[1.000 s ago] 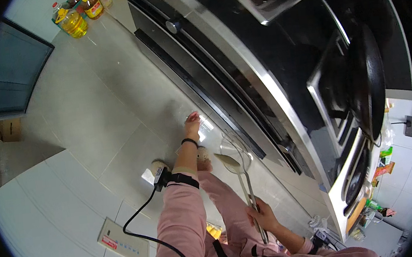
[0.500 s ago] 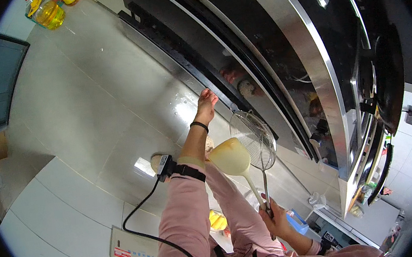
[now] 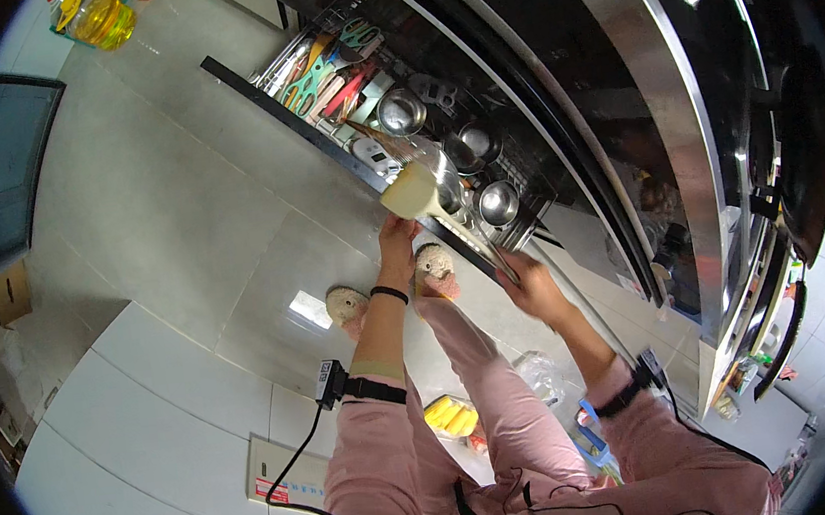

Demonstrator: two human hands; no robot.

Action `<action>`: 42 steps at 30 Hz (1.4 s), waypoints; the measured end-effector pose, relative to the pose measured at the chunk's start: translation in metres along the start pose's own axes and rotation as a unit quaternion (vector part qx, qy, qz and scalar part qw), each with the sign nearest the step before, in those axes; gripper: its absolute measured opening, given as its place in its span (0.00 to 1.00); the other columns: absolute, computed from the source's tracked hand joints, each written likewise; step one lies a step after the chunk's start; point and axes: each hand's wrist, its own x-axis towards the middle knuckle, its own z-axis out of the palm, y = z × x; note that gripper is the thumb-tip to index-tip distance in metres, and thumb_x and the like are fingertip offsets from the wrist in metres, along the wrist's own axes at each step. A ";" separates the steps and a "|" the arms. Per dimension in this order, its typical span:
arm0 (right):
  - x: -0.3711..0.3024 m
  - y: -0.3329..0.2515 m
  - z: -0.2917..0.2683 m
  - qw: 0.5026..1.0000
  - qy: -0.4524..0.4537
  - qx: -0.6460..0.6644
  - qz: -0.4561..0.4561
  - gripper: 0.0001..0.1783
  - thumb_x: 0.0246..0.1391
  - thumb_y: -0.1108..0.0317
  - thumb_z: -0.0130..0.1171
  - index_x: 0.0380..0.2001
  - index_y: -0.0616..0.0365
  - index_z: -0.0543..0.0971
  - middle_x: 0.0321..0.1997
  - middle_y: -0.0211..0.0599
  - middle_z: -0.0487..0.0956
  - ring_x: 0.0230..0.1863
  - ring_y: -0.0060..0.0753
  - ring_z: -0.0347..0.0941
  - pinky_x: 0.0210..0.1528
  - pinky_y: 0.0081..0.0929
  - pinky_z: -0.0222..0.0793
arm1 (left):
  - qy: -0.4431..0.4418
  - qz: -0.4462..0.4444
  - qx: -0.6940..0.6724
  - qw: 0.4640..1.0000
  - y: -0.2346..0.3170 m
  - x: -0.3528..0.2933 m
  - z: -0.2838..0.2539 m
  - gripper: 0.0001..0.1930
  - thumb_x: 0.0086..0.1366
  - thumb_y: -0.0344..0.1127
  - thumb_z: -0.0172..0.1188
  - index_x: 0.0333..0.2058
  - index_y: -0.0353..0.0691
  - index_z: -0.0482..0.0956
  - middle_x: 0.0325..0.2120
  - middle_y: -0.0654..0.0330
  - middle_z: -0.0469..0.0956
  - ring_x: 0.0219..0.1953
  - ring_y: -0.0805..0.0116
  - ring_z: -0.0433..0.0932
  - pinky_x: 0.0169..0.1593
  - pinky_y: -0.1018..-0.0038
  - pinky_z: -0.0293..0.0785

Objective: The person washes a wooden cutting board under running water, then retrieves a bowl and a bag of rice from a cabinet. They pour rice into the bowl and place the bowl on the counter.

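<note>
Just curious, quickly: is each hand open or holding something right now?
Left hand: at the drawer front; its grip cannot be told.
Right hand: closed, holding the pale spatula by its handle.

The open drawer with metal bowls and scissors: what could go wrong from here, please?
The left hand is close to the front edge of the drawer, so it might get pinched if the drawer closes. The spatula in the right hand shows across the drawer, near the metal bowls, and could knock them. Scissors with green handles lie among crowded utensils and might scratch a reaching hand.
</note>
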 end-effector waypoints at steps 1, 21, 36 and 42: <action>0.021 0.012 0.011 1.000 0.001 0.027 -0.003 0.20 0.51 0.77 0.57 0.49 0.68 0.72 0.41 0.58 0.76 0.40 0.59 0.75 0.42 0.41 0.71 | 0.015 -0.005 -0.001 1.000 0.000 0.000 -0.002 0.07 0.66 0.24 0.53 0.40 0.44 0.74 0.32 0.67 0.75 0.34 0.73 0.75 0.43 0.76 0.75; 0.158 0.143 0.150 0.989 -0.042 -0.135 0.039 0.37 0.50 0.74 0.56 0.65 0.54 0.57 0.58 0.48 0.67 0.57 0.54 0.66 0.56 0.42 0.66 | 0.175 0.047 0.071 0.981 0.008 -0.014 0.020 0.05 0.63 0.26 0.60 0.37 0.34 0.75 0.26 0.62 0.77 0.25 0.74 0.75 0.29 0.77 0.77; -0.010 -0.059 0.088 0.989 0.085 -0.001 0.119 0.24 0.50 0.73 0.54 0.51 0.69 0.70 0.53 0.57 0.71 0.56 0.56 0.67 0.61 0.40 0.62 | 0.162 0.151 0.157 0.962 -0.001 0.048 0.058 0.05 0.60 0.21 0.52 0.28 0.36 0.75 0.22 0.62 0.76 0.22 0.73 0.71 0.24 0.74 0.69; -0.059 -0.044 0.058 0.976 -0.008 -0.048 0.210 0.24 0.49 0.72 0.54 0.52 0.60 0.72 0.54 0.47 0.72 0.56 0.49 0.68 0.59 0.39 0.65 | -0.026 0.238 0.625 0.743 0.016 0.020 0.044 0.22 0.54 0.24 0.57 0.50 0.41 0.77 0.34 0.47 0.79 0.39 0.48 0.77 0.44 0.59 0.73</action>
